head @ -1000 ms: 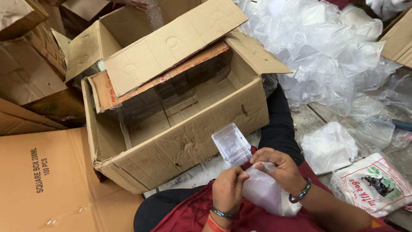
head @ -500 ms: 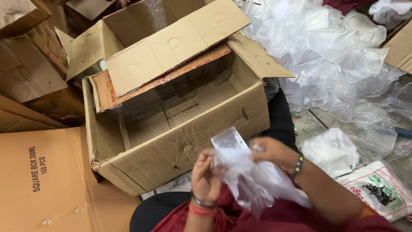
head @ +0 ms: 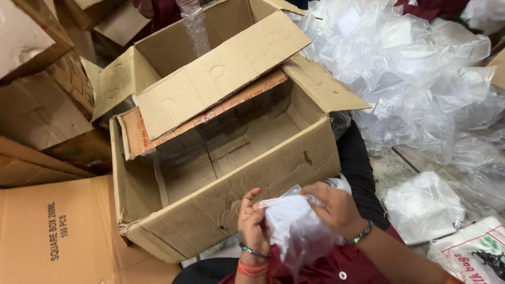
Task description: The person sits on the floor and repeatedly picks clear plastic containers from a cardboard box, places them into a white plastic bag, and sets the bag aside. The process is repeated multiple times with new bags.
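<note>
Meanwhile both hands' fingers clamped on plastic bag point(head: 294, 231); open carton point(head: 226, 173) ahead, bag heap point(head: 415, 68) right.

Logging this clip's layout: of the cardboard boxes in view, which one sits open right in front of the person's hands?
The large open carton just beyond the left hand and right hand; its flaps are up, while the printed box at lower left is shut.

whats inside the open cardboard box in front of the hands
Inside the open brown cardboard box, clear plastic containers are stacked along the far side, and bare cardboard floor shows in the middle. The near wall hides the bottom closest to the hands, and a folded flap covers the far left part.
</note>
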Demonstrator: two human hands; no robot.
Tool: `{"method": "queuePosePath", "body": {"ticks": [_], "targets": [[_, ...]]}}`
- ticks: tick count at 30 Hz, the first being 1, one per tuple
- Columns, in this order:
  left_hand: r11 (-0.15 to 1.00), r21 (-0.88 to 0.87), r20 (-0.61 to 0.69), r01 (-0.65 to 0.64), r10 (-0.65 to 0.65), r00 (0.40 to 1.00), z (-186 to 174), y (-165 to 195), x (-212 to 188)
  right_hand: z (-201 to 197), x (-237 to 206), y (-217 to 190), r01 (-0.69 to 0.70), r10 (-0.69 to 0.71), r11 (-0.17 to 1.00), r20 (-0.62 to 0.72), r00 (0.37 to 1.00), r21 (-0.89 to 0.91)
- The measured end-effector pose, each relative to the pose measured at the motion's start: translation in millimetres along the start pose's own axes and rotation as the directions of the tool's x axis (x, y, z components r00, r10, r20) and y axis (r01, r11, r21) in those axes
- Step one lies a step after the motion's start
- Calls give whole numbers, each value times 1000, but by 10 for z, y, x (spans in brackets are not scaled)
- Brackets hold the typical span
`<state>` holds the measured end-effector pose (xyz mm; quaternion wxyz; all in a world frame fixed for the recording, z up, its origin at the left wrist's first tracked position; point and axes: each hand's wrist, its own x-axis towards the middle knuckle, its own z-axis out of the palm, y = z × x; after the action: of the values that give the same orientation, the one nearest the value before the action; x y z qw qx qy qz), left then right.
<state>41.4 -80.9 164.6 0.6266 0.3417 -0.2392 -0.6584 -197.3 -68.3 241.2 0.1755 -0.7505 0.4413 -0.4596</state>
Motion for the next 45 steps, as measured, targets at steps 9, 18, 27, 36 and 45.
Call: {"method": "queuePosePath", "body": {"ticks": [9, 18, 27, 36, 45], "targets": [[977, 210, -86, 48, -30, 996, -145, -374, 234, 322, -75, 561, -390, 345, 901, 235, 909, 188], [807, 399, 48, -436, 457, 888, -15, -268, -164, 48, -417, 314, -581, 432, 679, 395, 811, 448], [314, 734, 394, -603, 526, 754, 616, -181, -494, -690, -827, 948, -619, 421, -50, 579, 698, 783], [422, 642, 115, -640, 773, 624, 11, -534, -188, -1184, 1069, 2936, -526, 870, 45, 226, 439, 849], [418, 574, 255, -704, 726, 639, 308, -469, -154, -829, 1855, 2216, -310, 317, 948, -336, 887, 75]]}}
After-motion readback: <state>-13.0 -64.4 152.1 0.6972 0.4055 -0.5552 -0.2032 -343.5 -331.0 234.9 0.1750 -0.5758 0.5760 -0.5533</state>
